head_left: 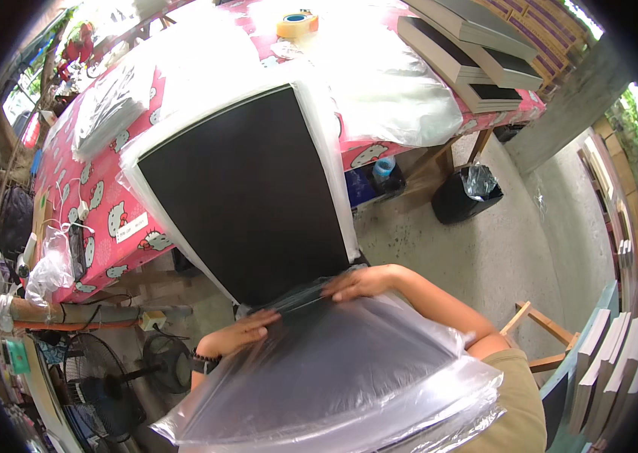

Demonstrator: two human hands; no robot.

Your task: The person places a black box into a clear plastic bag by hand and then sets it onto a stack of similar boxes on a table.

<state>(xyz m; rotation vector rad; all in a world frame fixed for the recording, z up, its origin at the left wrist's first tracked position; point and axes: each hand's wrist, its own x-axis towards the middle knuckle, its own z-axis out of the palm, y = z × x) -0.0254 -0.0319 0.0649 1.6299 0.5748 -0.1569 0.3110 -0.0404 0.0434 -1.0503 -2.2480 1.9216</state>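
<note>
Panel (240,196), black-faced with whitish edges, directly ahead of me: far part over the table (141,215), near end past the table edge, at my hands. Clear plastic (326,370) spreads from that near end toward me, wrinkled, shiny, blurry at the lower edges. How far it goes over or under the panel, I can't tell.

My left hand (240,336) is on the plastic, left of center, fingers extended and close together, dark band (203,363) on the wrist. My right hand (363,283) is on the plastic too, by the panel's near right corner, fingers bent downward. Both touch film; pinching or only pressing, I can't tell for either. Gap between hands: fairly narrow, plastic spanning it.

Table cover is pink with cartoon print. On top: orange-yellow tape roll (298,25) at the far side, plastic sheets (402,98) right of the panel, folded plastic pile (111,113) left, stacked boards (485,60) far right. Black bin (459,202) on the floor (417,234), right side. Black fan (100,385) lower left.
</note>
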